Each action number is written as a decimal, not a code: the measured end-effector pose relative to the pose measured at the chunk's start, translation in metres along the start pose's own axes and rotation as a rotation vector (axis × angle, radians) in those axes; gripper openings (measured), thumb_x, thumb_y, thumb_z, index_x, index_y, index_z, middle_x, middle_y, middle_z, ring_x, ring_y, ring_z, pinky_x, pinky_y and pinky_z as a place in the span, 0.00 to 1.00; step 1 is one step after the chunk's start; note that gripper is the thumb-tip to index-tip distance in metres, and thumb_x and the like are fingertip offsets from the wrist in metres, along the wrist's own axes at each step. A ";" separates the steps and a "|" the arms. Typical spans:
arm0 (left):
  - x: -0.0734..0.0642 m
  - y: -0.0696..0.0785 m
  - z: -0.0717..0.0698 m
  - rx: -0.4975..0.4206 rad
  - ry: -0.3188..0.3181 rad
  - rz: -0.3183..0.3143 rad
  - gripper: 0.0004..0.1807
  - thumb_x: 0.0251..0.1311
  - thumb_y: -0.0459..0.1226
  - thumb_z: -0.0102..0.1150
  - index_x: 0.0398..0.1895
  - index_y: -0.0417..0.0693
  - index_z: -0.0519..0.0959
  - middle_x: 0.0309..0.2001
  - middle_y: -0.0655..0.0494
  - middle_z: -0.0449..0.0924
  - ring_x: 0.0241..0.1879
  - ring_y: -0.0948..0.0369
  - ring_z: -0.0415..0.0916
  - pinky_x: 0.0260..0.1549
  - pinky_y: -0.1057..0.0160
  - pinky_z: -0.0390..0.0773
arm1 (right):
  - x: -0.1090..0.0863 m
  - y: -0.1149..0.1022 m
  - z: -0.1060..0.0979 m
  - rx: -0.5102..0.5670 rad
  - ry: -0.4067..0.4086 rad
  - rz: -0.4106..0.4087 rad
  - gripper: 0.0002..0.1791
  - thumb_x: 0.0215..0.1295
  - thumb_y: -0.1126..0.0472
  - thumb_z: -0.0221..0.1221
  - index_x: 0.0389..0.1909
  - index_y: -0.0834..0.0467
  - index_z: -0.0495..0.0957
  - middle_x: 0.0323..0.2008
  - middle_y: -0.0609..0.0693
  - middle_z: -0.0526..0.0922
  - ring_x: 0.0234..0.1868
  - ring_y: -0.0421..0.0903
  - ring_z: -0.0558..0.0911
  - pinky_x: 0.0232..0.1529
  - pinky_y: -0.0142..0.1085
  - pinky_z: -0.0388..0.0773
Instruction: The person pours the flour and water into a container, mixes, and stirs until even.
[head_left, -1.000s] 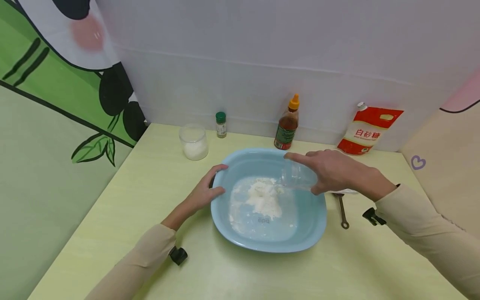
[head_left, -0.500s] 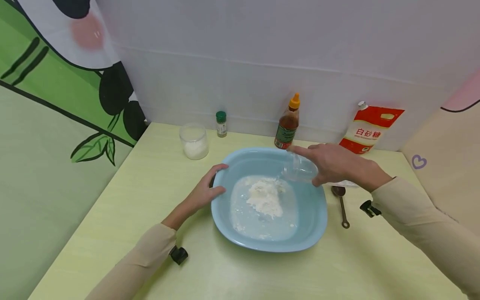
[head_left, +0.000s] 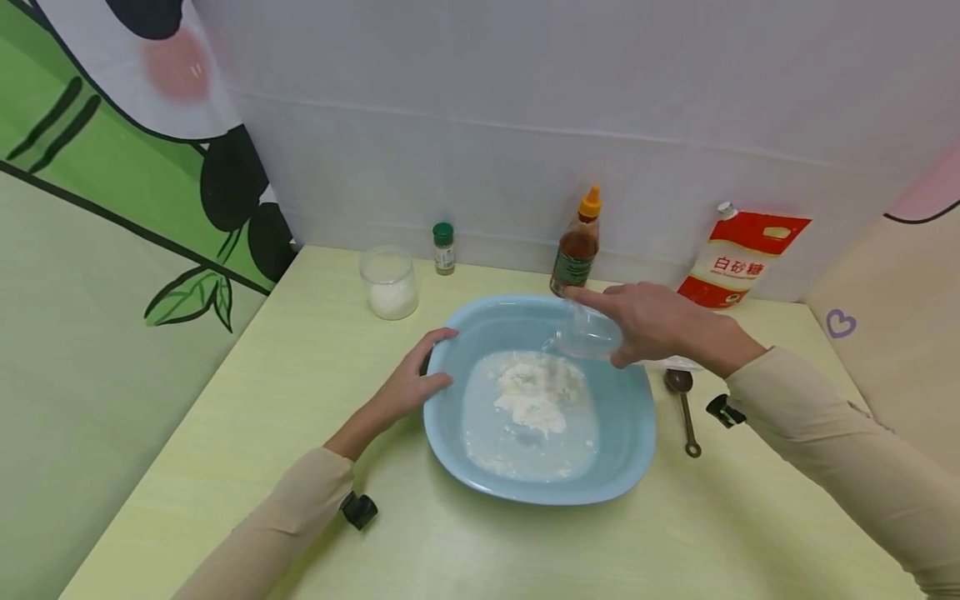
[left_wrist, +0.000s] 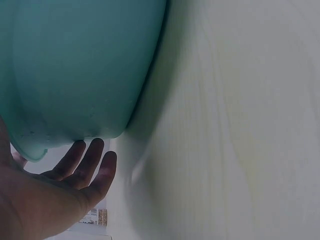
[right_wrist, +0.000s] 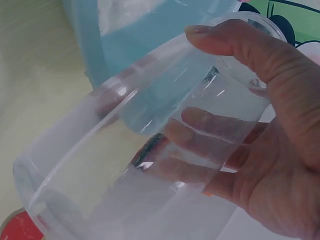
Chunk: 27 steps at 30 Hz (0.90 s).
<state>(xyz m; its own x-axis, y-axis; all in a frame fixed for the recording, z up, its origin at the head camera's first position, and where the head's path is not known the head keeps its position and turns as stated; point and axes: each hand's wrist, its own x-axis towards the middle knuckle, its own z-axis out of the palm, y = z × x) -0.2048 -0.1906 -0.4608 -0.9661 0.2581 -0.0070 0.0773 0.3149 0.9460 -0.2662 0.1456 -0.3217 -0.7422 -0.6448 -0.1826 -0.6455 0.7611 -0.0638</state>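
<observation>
A light blue basin (head_left: 628, 437) holds a heap of white powder (head_left: 531, 404) lying in cloudy liquid. My left hand (head_left: 408, 379) grips its left rim, thumb over the edge; the left wrist view has the fingers against the outer wall. Over the basin's far right side, my right hand (head_left: 652, 323) holds a clear jar (head_left: 587, 335) tilted, mouth toward the left. Liquid appears to run from the mouth. The right wrist view shows thumb and fingers wrapped round the jar (right_wrist: 70, 165); its lower part looks see-through.
Along the back stand a glass cup (head_left: 390, 287) of white grains, a green-capped shaker (head_left: 444, 250), an orange-capped sauce bottle (head_left: 576, 250) and a red-and-white sugar pouch (head_left: 735, 265). A dark spoon (head_left: 686, 412) lies right of the basin, on the pale table (head_left: 450, 550).
My right hand and the jar have shifted a little up and to the left. Liquid has spread round the powder, whose heap looks wetter and more broken up. The left hand stays put.
</observation>
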 end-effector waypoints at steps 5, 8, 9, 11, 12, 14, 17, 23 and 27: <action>0.001 0.000 0.001 0.001 0.002 0.007 0.36 0.57 0.30 0.54 0.72 0.50 0.61 0.74 0.40 0.55 0.61 0.38 0.68 0.47 0.48 0.82 | -0.001 -0.001 -0.001 0.021 0.002 0.012 0.58 0.45 0.56 0.77 0.77 0.44 0.56 0.50 0.56 0.83 0.44 0.52 0.81 0.37 0.43 0.82; 0.001 0.000 0.001 0.003 0.005 0.010 0.36 0.57 0.29 0.54 0.72 0.49 0.61 0.74 0.40 0.55 0.61 0.38 0.68 0.47 0.47 0.82 | -0.003 -0.001 -0.002 0.054 0.001 0.024 0.58 0.45 0.55 0.78 0.77 0.41 0.55 0.52 0.56 0.83 0.46 0.53 0.81 0.38 0.44 0.83; 0.001 0.000 0.001 0.004 0.004 0.010 0.36 0.57 0.29 0.54 0.72 0.49 0.61 0.74 0.40 0.55 0.61 0.38 0.68 0.48 0.47 0.82 | -0.004 -0.001 -0.002 0.066 0.001 0.026 0.58 0.45 0.54 0.78 0.76 0.41 0.55 0.53 0.56 0.82 0.46 0.53 0.81 0.38 0.44 0.83; 0.002 -0.001 0.001 0.007 0.005 0.010 0.36 0.57 0.29 0.54 0.72 0.49 0.61 0.74 0.40 0.55 0.61 0.38 0.68 0.48 0.47 0.81 | -0.005 0.000 -0.003 0.095 0.005 0.029 0.59 0.45 0.53 0.78 0.76 0.40 0.53 0.54 0.56 0.82 0.47 0.54 0.81 0.39 0.44 0.83; 0.002 -0.001 0.001 0.009 0.005 0.010 0.36 0.57 0.29 0.54 0.72 0.49 0.61 0.74 0.40 0.55 0.62 0.38 0.68 0.48 0.47 0.81 | -0.007 0.001 -0.004 0.109 0.009 0.030 0.59 0.45 0.53 0.77 0.76 0.40 0.53 0.54 0.56 0.82 0.48 0.54 0.81 0.39 0.44 0.83; 0.002 -0.001 0.001 0.007 0.004 0.009 0.36 0.57 0.29 0.54 0.72 0.50 0.61 0.74 0.40 0.55 0.62 0.38 0.68 0.48 0.48 0.82 | -0.009 0.003 -0.006 0.131 0.019 0.028 0.59 0.46 0.52 0.77 0.77 0.41 0.52 0.54 0.57 0.82 0.49 0.55 0.81 0.40 0.45 0.84; 0.002 -0.001 0.001 -0.005 -0.003 0.005 0.36 0.58 0.29 0.54 0.72 0.50 0.60 0.74 0.40 0.55 0.61 0.38 0.69 0.46 0.48 0.82 | -0.013 0.006 -0.009 0.169 0.038 0.027 0.60 0.47 0.52 0.76 0.77 0.44 0.50 0.55 0.59 0.82 0.51 0.57 0.82 0.39 0.44 0.84; 0.002 -0.003 0.000 -0.014 -0.007 0.014 0.36 0.58 0.30 0.54 0.72 0.50 0.60 0.75 0.40 0.54 0.61 0.38 0.68 0.46 0.49 0.82 | -0.022 0.013 -0.017 0.235 0.117 0.062 0.61 0.47 0.48 0.76 0.78 0.44 0.47 0.54 0.60 0.82 0.51 0.58 0.83 0.39 0.48 0.84; 0.003 -0.005 0.000 -0.002 -0.005 0.021 0.36 0.58 0.30 0.54 0.72 0.50 0.60 0.74 0.40 0.55 0.62 0.38 0.68 0.47 0.48 0.82 | -0.028 0.020 -0.021 0.257 0.190 0.095 0.62 0.47 0.45 0.76 0.78 0.45 0.46 0.53 0.59 0.83 0.50 0.57 0.84 0.41 0.51 0.84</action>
<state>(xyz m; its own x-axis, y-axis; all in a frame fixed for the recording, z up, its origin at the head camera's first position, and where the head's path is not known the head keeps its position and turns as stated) -0.2080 -0.1917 -0.4657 -0.9629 0.2698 0.0115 0.0975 0.3076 0.9465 -0.2620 0.1776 -0.2971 -0.8329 -0.5532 -0.0148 -0.5231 0.7958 -0.3051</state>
